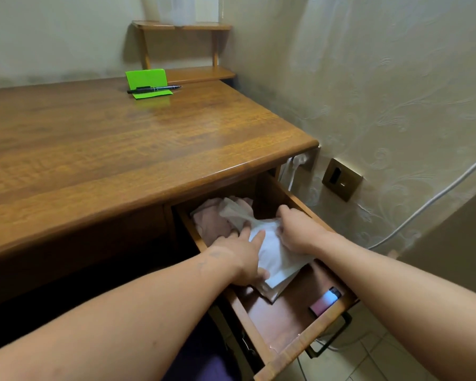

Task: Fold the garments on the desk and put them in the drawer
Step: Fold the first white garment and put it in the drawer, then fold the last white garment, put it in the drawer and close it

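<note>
The wooden drawer (283, 323) under the desk's right end stands pulled out. Inside it lies a folded white garment (272, 257), with a pink garment (212, 224) bunched behind it toward the back. My left hand (245, 257) grips the white garment's left edge, thumb underneath and fingers spread on top. My right hand (297, 229) clutches the same garment's right side, fingers curled into the cloth. The desk top (107, 149) carries no garment in view.
A green card (149, 83) with a black pen (153, 89) lies at the back of the desk, in front of a small wooden shelf (187, 50). A lighter (326, 299) lies in the drawer's front right corner. A wall socket (341, 178) and white cable (429, 202) are at the right.
</note>
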### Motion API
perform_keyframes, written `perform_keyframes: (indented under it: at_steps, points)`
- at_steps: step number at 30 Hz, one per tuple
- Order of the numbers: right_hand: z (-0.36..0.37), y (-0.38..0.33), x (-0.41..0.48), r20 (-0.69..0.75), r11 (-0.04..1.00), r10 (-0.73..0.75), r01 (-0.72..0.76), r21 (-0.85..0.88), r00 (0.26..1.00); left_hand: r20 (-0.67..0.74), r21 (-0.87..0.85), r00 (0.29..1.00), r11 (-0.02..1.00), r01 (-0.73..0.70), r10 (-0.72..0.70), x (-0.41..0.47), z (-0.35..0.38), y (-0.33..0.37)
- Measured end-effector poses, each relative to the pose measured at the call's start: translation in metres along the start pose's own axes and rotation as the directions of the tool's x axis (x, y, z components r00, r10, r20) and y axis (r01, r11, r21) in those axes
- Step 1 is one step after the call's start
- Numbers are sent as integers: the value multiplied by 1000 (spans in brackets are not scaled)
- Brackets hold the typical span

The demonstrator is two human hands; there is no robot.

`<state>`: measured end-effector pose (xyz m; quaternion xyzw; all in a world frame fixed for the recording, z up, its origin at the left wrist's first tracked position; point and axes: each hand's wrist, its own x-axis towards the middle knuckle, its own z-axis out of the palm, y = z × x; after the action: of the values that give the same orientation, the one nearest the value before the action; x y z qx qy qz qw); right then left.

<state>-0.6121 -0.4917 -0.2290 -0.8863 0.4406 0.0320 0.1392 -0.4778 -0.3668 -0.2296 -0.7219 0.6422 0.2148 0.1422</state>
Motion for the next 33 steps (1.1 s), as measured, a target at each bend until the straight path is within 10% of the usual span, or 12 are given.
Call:
perform_keyframes:
  at_steps: [24,33]
  points:
    - [-46,-37,-36,-252,991,-8,40,125,968,-334,-134,942,988,-78,29,-55,-38,-31]
    - [-121,-127,-46,-502,875,-130,337,348,855,-695,-228,717,929,-290,53,-123,-97,-91]
